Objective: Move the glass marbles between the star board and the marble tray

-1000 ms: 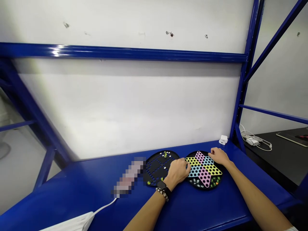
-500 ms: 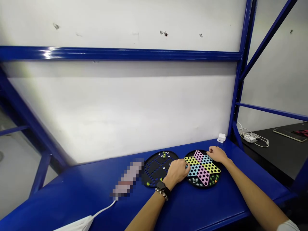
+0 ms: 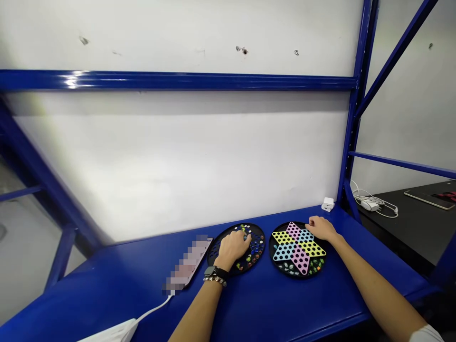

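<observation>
My left hand [image 3: 233, 246], with a watch and a beaded bracelet on its wrist, is over the left round black board [image 3: 213, 251]. Its thumb and forefinger are pinched on a small dark bluish marble [image 3: 245, 237]. White, green and reddish marbles lie on this board, and the hand covers part of it. My right hand [image 3: 322, 229] has its fingers curled closed at the far right rim of the round Chinese checkers board [image 3: 272, 259], gripping the edge. A pink, yellow and blue star panel [image 3: 299, 247] with holes lies in that board, with clear and green marbles along its near edge.
A phone [image 3: 188, 266], blurred out, lies left of the boards with a white cable [image 3: 153, 311] running to a white box [image 3: 110, 332]. A white charger plug [image 3: 327, 204] stands at the back right. Blue rack posts [image 3: 351, 123] frame the blue table [image 3: 270, 308].
My left hand has moved left from the star panel to the middle of the left board, uncovering the panel's left side. My right hand has stayed in place.
</observation>
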`<state>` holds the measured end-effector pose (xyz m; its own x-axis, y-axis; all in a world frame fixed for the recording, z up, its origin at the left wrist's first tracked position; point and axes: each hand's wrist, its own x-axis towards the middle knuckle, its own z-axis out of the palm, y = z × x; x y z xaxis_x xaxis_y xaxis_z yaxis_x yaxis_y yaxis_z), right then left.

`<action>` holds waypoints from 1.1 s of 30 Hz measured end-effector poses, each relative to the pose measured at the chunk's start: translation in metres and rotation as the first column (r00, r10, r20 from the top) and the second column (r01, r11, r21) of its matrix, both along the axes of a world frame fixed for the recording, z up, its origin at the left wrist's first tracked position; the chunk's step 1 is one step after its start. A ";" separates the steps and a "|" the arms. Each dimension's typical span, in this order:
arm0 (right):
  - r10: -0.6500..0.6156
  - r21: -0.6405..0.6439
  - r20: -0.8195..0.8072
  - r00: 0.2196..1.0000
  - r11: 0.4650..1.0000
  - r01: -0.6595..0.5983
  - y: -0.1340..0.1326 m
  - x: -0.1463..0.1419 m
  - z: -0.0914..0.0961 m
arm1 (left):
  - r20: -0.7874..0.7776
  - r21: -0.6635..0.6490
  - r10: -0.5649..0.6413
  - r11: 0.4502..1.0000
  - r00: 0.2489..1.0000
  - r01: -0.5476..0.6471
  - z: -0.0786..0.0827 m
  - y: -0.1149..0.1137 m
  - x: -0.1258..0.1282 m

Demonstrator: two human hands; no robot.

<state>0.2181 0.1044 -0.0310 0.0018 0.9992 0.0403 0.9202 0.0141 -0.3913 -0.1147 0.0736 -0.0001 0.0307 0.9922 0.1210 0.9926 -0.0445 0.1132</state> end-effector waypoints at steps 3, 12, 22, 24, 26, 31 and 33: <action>0.003 -0.005 0.002 1.000 1.000 -0.003 0.000 0.000 0.000 | 0.006 -0.046 0.009 0.999 1.000 -0.009 0.000 0.000 -0.009; 0.004 -0.005 -0.007 1.000 1.000 -0.004 0.000 0.000 -0.001 | 0.113 0.107 -0.257 0.964 0.960 0.245 0.010 -0.019 0.026; 0.006 -0.004 0.008 1.000 1.000 -0.006 0.002 0.000 -0.002 | 0.011 0.016 -0.424 0.906 0.906 0.424 -0.013 -0.030 0.053; 0.009 -0.004 0.007 1.000 1.000 -0.009 0.001 0.000 -0.001 | -0.004 -0.002 -0.453 0.892 0.892 0.453 -0.012 -0.029 0.051; 0.007 -0.010 0.004 1.000 1.000 -0.007 0.000 0.000 0.000 | -0.028 -0.008 -0.483 0.876 0.875 0.483 -0.011 -0.029 0.051; 0.007 -0.025 -0.005 1.000 1.000 -0.007 0.000 0.000 0.002 | -0.111 0.002 -0.548 0.834 0.829 0.552 -0.012 -0.034 0.057; 0.016 -0.030 -0.008 1.000 0.999 -0.017 0.000 -0.001 0.002 | -0.128 0.005 -0.560 0.825 0.818 0.565 -0.013 -0.036 0.059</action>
<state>0.2175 0.1041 -0.0294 -0.0145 0.9998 0.0104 0.9168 0.0175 -0.3989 -0.0555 0.0381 -0.0130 0.5984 0.7921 0.1206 0.7990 -0.6012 -0.0154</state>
